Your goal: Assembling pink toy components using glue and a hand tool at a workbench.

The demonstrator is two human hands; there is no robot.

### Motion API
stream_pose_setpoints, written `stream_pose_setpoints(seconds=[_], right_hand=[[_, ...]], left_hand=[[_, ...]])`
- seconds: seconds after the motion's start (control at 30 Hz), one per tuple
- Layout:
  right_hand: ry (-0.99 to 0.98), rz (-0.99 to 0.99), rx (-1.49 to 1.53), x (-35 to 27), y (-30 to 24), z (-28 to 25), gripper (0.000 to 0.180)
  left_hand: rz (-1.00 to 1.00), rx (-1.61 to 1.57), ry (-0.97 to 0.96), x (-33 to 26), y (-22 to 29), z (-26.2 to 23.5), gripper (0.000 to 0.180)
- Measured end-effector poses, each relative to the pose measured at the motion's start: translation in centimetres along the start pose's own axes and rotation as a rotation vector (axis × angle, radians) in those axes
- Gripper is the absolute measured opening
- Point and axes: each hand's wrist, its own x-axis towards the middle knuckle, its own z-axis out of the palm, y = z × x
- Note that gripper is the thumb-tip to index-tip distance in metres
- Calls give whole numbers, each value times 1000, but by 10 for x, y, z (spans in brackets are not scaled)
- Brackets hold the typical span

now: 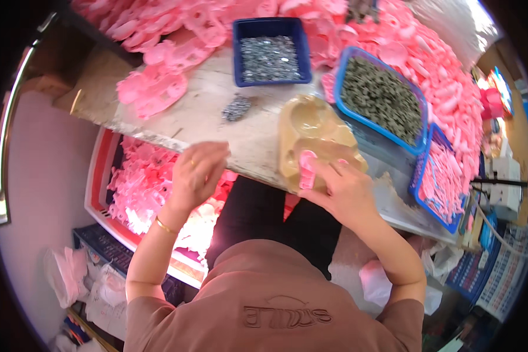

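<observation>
A tan moulded fixture (307, 120) with rounded hollows sits at the table's front edge. On its near part stands a small pink plastic piece (307, 169). My right hand (346, 190) reaches over the fixture, thumb and fingers closed on this piece. Part of another pink bit shows beside the fingers. My left hand (198, 176) hovers off the table edge, over a crate of pink parts. Its fingers extend to the right with the thumb apart, and nothing shows in them. Left of the fixture lies a small heap of metal bits (236, 109), probably screws.
A dark blue tray (239, 64) holds shiny small metal pieces. To the right are a blue basket (345, 56) of grey-green pieces and another blue basket (419, 176) of thin pink parts. Pink parts (387, 26) pile up behind. The red-and-white crate (95, 188) stands below left.
</observation>
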Motion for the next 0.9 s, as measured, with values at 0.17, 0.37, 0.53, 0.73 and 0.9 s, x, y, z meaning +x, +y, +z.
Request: stream_pose_setpoints(seconds=[0.17,0.37,0.53,0.73,0.9], right_hand=[[-21,-18,121,2,19,4,53],[85,159,209,8,23,-34,34],[205,304,319,-3,43,-52,20],[303,374,418,-14,50,-56,16],[347,364,424,-24,48,-51,16]], left_hand=[[-177,475,206,20,-69,-27,19],[-171,522,-31,-4,-122,-74,21],[-237,158,39,11,-44,-100,10],[-8,-328,-203,45,24,-65,26],[221,-368,-230,71,68,19,31]])
